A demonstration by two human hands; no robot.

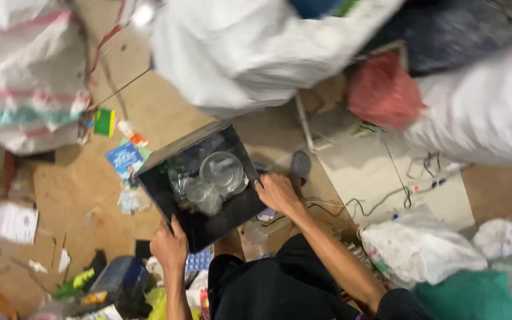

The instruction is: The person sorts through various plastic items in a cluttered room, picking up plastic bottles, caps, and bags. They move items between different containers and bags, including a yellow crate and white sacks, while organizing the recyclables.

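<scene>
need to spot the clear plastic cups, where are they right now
In the head view the clear plastic cups lie inside the dark box at centre frame, which the left hand and right hand grip at its near edges.

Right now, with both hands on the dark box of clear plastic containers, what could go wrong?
1. The dark box looks tilted, gripped only at its edges by the left hand and right hand; the clear plastic containers might slide out.
2. Loose cables lie near the right arm and could snag it.
3. The floor around is littered with scraps and bags, so anything dropped may be hard to find.
</scene>
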